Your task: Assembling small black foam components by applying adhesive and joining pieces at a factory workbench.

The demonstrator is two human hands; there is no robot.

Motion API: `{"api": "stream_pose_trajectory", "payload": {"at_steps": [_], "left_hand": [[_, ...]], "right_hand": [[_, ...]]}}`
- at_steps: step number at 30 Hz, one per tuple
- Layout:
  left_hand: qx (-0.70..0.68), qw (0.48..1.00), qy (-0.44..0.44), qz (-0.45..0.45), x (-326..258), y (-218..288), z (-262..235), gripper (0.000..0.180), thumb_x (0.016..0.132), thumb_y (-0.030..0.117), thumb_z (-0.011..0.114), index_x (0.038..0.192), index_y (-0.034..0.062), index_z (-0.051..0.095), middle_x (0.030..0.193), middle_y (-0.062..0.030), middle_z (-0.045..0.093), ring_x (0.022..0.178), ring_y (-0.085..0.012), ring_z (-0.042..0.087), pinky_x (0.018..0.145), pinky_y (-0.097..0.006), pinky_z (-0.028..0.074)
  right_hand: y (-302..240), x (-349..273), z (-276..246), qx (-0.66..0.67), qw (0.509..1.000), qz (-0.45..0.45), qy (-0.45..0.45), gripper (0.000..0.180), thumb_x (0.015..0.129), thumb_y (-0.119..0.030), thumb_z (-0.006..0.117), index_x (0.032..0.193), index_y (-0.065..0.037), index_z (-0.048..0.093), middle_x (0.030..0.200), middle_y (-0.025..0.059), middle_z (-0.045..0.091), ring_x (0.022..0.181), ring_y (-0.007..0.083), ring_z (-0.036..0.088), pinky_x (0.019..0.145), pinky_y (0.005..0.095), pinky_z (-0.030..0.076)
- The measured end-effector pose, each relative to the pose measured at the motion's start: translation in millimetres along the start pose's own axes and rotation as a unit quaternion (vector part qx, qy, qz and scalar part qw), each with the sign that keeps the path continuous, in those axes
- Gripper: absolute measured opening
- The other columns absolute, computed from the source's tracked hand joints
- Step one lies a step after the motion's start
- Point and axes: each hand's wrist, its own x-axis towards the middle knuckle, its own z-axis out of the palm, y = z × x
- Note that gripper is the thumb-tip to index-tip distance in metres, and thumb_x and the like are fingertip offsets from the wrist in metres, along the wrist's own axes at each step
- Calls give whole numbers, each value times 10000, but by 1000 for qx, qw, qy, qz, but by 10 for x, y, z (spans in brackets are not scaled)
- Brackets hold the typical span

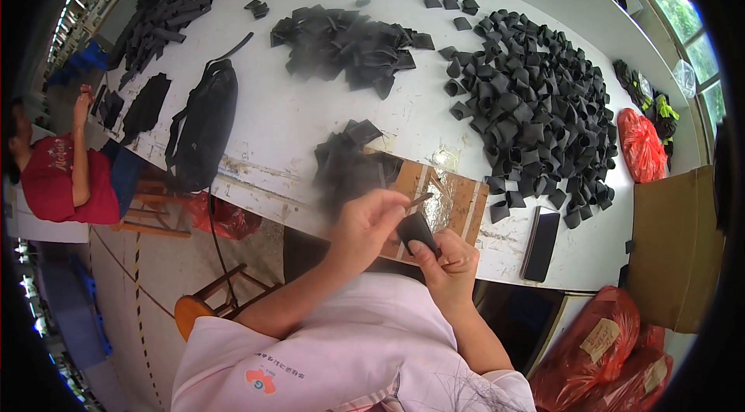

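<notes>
My right hand (452, 263) grips a small black folded fabric piece (417, 232) at the table's near edge, thumb pressed on its front. Just left of it, the fingers of my left hand (371, 224) are pinched around a thin dark strip-like piece (421, 199), whose kind I cannot make out. Both hands are in front of a brown board (466, 196) with tape and a shiny patch on it. Beside the board, behind my left hand, a heap of black fabric pieces (345, 152) is partly blurred.
Many black fabric loops (535, 102) are piled on the right of the white table (264, 105). Flat black pieces (341, 43) lie farther back. A black bag (206, 121) and a phone (541, 244) rest near the front edge. A person in red (70, 179) is at far left.
</notes>
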Motion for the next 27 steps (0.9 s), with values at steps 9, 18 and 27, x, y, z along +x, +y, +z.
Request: {"api": "stream_pose_trajectory", "payload": {"at_steps": [9, 18, 27], "left_hand": [[-82, 994, 63, 28, -155, 36, 164, 114, 808, 114, 598, 840, 10, 564, 677, 10, 549, 587, -33, 494, 517, -167, 385], [-29, 998, 35, 41, -63, -124, 100, 39, 795, 32, 584, 795, -7, 587, 682, 8, 587, 577, -7, 502, 493, -152, 404], [215, 931, 142, 258, -124, -173, 239, 41, 784, -7, 600, 805, -17, 566, 658, 12, 582, 552, 3, 502, 452, -174, 413]], "right_hand": [[70, -39, -6, -298, 916, -233, 131, 156, 634, 9, 654, 752, -23, 557, 611, 72, 472, 499, 220, 460, 434, 315, 353], [-7, -60, -40, -222, 957, -177, 51, 185, 671, -75, 661, 807, -5, 557, 688, 57, 497, 560, 201, 488, 468, 303, 389], [32, -21, 4, -215, 962, -155, 61, 188, 705, -40, 647, 875, -7, 574, 760, 102, 548, 658, 249, 551, 536, 322, 443]]}}
